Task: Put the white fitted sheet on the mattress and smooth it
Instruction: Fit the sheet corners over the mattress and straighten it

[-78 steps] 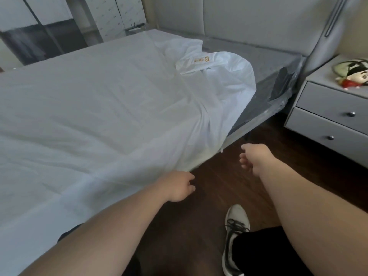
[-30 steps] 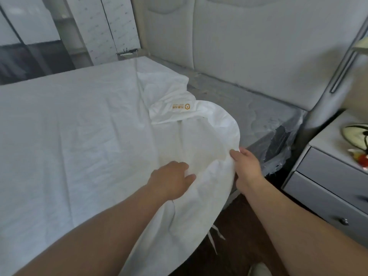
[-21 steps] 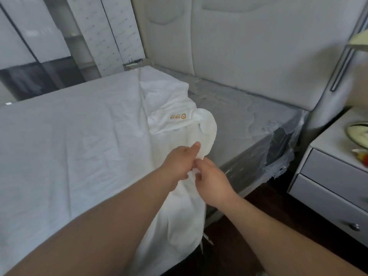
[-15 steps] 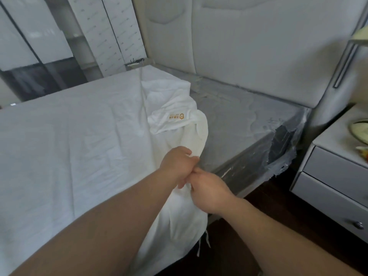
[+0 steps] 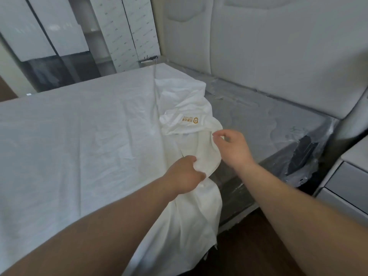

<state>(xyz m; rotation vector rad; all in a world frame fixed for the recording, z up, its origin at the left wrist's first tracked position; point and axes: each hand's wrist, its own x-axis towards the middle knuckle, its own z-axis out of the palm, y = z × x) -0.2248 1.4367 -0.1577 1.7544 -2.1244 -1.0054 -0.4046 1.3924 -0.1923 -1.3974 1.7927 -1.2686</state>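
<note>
The white fitted sheet (image 5: 83, 140) covers the frame's left, bunched at centre, leaving the mattress (image 5: 264, 124) bare at right. The left hand (image 5: 186, 177) grips the bunch; the right hand (image 5: 232, 149) pinches its edge. Best find the elastic corner, then draw it toward the mattress's right-hand corner.

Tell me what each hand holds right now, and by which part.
The left hand grips the white fitted sheet by its bunched loose edge at the mattress side. The right hand pinches the same edge higher up, near the printed label.

mattress (image 5: 258, 120), white fitted sheet (image 5: 79, 136) across most, bunched edge
</note>
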